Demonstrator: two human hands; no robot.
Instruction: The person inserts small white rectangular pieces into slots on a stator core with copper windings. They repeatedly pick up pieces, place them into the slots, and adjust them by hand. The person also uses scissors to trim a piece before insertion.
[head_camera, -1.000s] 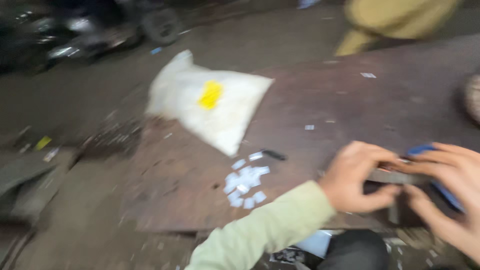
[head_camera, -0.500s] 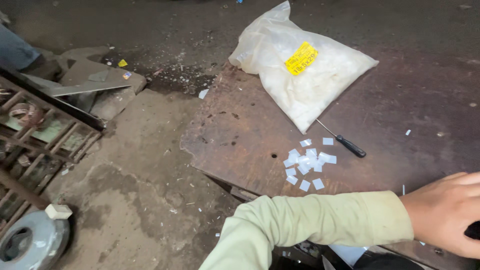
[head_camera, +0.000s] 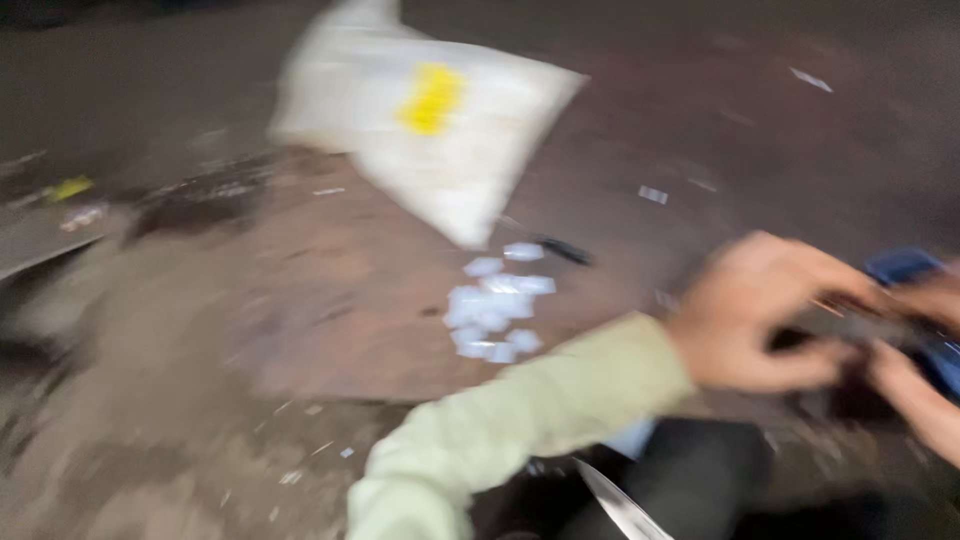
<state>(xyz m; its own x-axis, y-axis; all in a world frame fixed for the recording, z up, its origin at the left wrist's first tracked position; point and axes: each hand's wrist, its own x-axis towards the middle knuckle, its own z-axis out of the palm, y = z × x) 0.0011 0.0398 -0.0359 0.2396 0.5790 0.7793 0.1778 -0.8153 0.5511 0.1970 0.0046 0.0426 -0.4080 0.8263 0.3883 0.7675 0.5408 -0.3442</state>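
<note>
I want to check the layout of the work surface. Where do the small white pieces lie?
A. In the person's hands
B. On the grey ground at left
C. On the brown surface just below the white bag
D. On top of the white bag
C: the small white pieces lie clustered on the brown surface, just below the corner of the white bag and apart from both hands.

Bag (head_camera: 440, 150): white, translucent-looking, yellow label patch at middle.
Small tabs (head_camera: 495, 310): pale bluish-white, scattered in cluster.
Plate (head_camera: 330, 300): rusty brown, mottled.
Ground (head_camera: 120, 440): grey-brown, speckled with pale bits.
Tool (head_camera: 565, 250) beside bag: black.
Sleeve (head_camera: 520, 410): pale green, plain.
Object (head_camera: 905, 268) at hands: blue, with dark grey part; blurred.
Scrap (head_camera: 68, 187) at left: yellow-green.
Trousers (head_camera: 690, 480): black.
</note>
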